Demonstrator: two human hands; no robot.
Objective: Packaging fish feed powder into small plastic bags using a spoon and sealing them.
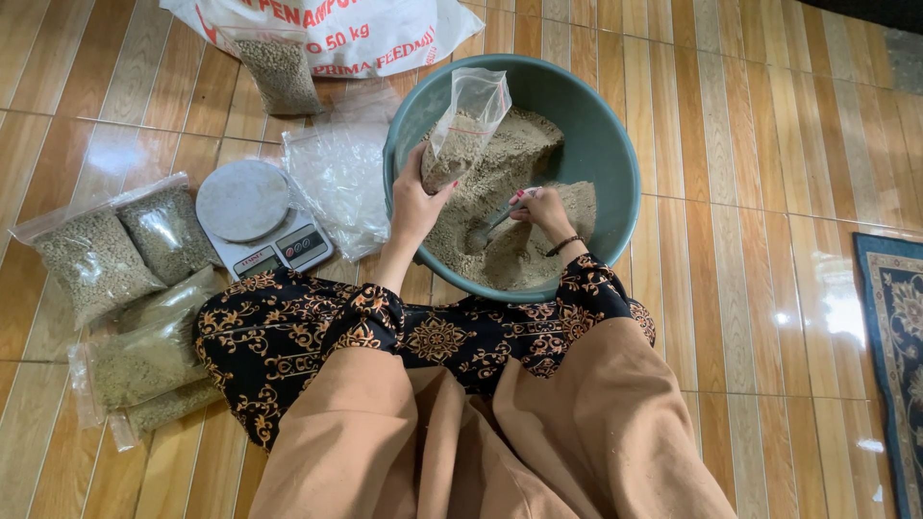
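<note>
Left hand [415, 204]: fingers grasping a small clear bag [465, 127] by its lower part, holding it upright over the near-left side of the basin [615, 163].
Bag: thin clear plastic, mouth open and crumpled at the top, lower part filled with tan powdery feed [519, 154]; the upper part is see-through and slack.
Right hand [543, 207]: fingers clenched round the handle of a scoop [495, 223], its bowl sunk in the feed; a dark band sits on the wrist.
Basin: round, teal, on the floor [750, 192] just beyond the knees, holding a lumpy heap of the same tan feed.
Scale [260, 219]: white, round pan, left of the basin, touching a flat pile of empty clear bags [336, 173].
Filled bags [125, 240]: several lie at the far left, packed with greenish-grey pellets; more lie nearer, by the left knee.
Sack [327, 29]: large, white, at the far edge, a filled bag leaning on it.
Rug [894, 327]: dark patterned corner at the right edge.
</note>
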